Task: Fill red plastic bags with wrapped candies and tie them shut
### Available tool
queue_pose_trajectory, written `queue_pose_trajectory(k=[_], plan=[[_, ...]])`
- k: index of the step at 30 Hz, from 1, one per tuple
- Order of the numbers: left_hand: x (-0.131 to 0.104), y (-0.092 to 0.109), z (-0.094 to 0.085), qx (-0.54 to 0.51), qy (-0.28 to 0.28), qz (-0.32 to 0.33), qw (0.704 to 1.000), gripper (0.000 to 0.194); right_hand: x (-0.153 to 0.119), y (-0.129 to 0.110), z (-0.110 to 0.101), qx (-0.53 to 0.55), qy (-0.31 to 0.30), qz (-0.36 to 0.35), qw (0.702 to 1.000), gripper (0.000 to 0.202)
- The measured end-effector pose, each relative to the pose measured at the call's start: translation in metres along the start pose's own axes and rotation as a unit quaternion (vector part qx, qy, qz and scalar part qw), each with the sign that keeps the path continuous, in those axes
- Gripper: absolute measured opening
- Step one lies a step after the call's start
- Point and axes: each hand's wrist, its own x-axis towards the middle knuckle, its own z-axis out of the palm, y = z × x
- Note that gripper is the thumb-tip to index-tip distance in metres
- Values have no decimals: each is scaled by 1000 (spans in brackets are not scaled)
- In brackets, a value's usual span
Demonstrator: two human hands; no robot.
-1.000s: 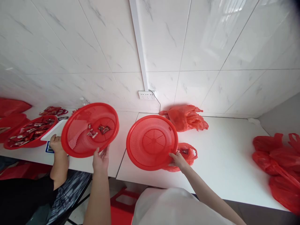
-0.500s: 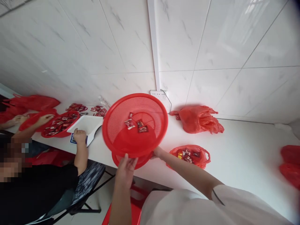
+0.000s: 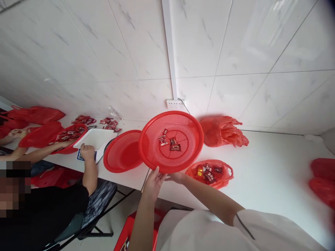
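Note:
My left hand [image 3: 154, 178] grips the near rim of a round red mesh basket [image 3: 183, 129], which is tilted above the white table [image 3: 261, 174]. A few wrapped candies [image 3: 171, 142] lie inside it. My right hand [image 3: 177, 177] holds the same near rim, right beside the left hand. A second red basket [image 3: 121, 153], with nothing in it, lies on the table to the left, partly behind the held one. An open red plastic bag [image 3: 209, 172] with candies sits just right of my hands.
A crumpled red bag [image 3: 222, 130] lies by the wall under a socket [image 3: 174, 103]. More red bags [image 3: 323, 181] are at the far right. On the left a seated co-worker's hand [image 3: 87, 152] rests by a white tray [image 3: 95, 139] and a red bowl of candies [image 3: 69, 136]. A red stool [image 3: 128, 230] stands below.
The candy basket came from the left and now hangs in front of me. The empty basket left my right hand and lies on the table. My right hand moved to the candy basket's rim.

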Motion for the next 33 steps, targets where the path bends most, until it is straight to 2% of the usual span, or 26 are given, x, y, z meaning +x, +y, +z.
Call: queue_pose_trajectory(k=[3, 5, 9, 13, 16, 20, 23, 25, 27, 29, 31, 33], plan=[[25, -13, -7, 11, 19, -24, 999, 17, -28, 21, -42, 38, -97, 48, 993, 38], [41, -22, -12, 19, 25, -37, 999, 15, -56, 37, -75, 60, -118, 43, 990, 50], [69, -37, -19, 15, 28, -57, 998, 15, -118, 60, -132, 46, -49, 8, 998, 50], [94, -39, -18, 11, 14, -72, 997, 19, -161, 75, -168, 91, 52, -36, 994, 51], [110, -36, -12, 6, 9, -79, 997, 21, -172, 82, -178, 104, 131, -58, 984, 52], [126, -39, -3, 19, 35, -73, 997, 19, -166, 76, -174, 99, 194, -75, 973, 51], [127, -56, 0, 50, 73, -59, 994, 14, -159, 64, -172, 52, 226, -94, 968, 46], [120, -75, 0, 125, 86, -65, 986, 15, -157, 57, -176, -13, 262, -105, 959, 42], [108, -98, -1, 244, 79, -86, 963, 24, -158, 53, -183, -77, 315, -130, 937, 39], [93, -120, -2, 366, 49, -102, 924, 36, -162, 49, -192, -122, 370, -160, 907, 37], [81, -135, -1, 468, -9, -77, 880, 39, -166, 45, -200, -164, 413, -179, 878, 35], [73, -140, 1, 551, -68, -30, 831, 33, -167, 38, -207, -212, 442, -191, 851, 33]])
